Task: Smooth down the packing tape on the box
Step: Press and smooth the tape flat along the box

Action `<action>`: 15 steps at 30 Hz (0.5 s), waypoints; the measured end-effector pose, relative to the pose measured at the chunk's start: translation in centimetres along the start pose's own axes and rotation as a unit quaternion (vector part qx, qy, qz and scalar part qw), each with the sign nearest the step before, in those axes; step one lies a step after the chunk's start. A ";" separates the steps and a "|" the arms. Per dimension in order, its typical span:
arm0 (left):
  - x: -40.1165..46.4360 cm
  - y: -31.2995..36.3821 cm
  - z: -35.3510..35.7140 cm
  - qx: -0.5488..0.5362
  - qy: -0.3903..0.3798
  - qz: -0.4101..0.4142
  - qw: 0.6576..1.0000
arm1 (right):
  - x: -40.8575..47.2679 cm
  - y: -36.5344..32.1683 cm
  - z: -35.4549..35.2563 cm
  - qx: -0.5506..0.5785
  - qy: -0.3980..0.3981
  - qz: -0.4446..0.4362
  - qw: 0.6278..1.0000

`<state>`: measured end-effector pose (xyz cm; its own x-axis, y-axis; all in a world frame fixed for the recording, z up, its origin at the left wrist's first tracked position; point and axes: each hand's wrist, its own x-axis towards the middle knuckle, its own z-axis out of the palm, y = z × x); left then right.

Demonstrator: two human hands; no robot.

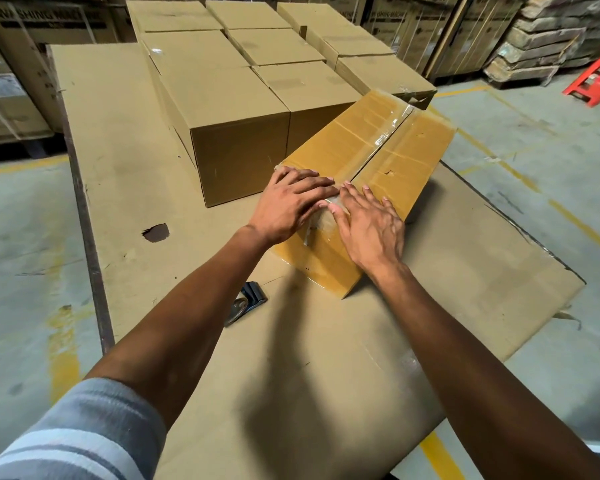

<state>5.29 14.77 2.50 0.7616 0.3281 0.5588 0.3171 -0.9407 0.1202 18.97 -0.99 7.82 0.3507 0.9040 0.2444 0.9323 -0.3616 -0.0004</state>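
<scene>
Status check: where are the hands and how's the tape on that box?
Left hand and right hand flat on box, near end. Packing tape along centre seam, wrinkled farther along. Tape dispenser lies beside, not obstructing.

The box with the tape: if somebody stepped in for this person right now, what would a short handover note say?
Left hand: flat on the box at its near edge.
Right hand: flat beside it, over the near corner.
Both press the packing tape where it folds over that edge.
Done: tape laid along the top seam.
Left: rub down the wrinkled far stretch.
Tape dispenser lies on the cardboard-covered table.
</scene>
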 end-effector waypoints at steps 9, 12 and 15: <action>-0.4 -1.5 0.3 0.045 -0.002 0.055 0.998 | 0.0 -0.2 0.6 -0.060 -0.002 -0.009 0.998; -0.5 -1.4 0.0 0.057 -0.026 0.059 0.996 | -0.2 -0.2 0.6 -0.085 -0.012 -0.016 0.996; -0.3 -1.2 -0.5 0.030 -0.027 0.057 0.998 | -0.1 0.2 0.5 -0.090 -0.025 -0.025 0.995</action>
<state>4.36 15.74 2.59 0.8227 0.2258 0.5217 0.2598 -0.9656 0.0082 19.14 -1.09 7.34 0.3130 0.9301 0.1921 0.9194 -0.3475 0.1843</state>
